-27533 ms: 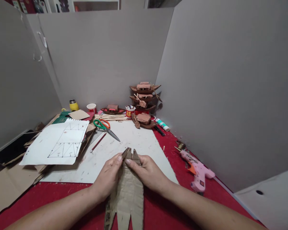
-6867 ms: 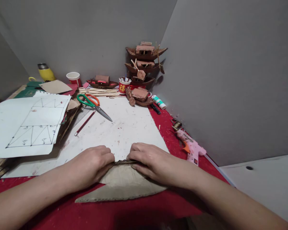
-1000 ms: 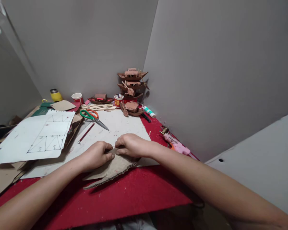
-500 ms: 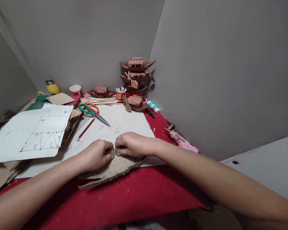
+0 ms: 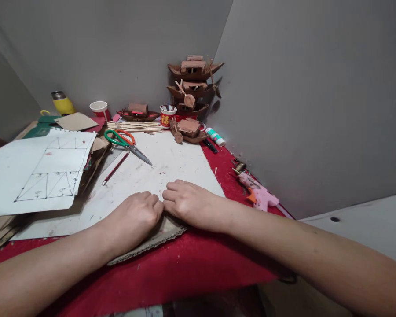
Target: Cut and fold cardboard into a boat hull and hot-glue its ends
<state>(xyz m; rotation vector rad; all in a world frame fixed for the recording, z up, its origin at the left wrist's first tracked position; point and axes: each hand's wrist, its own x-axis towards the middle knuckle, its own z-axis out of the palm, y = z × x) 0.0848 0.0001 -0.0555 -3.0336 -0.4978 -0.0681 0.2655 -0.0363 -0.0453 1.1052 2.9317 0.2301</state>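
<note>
A piece of corrugated cardboard (image 5: pixel 167 230) lies at the near side of the white sheet, its wavy cut edge towards me over the red cloth. My left hand (image 5: pixel 141 215) is closed over its left part, knuckles up. Right beside it, my right hand (image 5: pixel 189 204) is closed over the far part, and the knuckles of both almost touch. Fingertips and thumbs are hidden beneath the hands, as is most of the cardboard. Beyond the left hand lie a dark red pencil (image 5: pixel 115 168) and scissors (image 5: pixel 128 146) with green and orange handles.
At left, a paper with a line drawing (image 5: pixel 57 160) rests on stacked cardboard. Model boats (image 5: pixel 193 70) are piled at the back corner, near a red cup (image 5: pixel 168 119) and thin sticks (image 5: pixel 141 127). A pink glue gun (image 5: pixel 260 196) lies right, by the grey wall.
Both hands have rolled over, so the pinching fingertips no longer show and more of the cardboard is covered. The head view has tilted down slightly.
</note>
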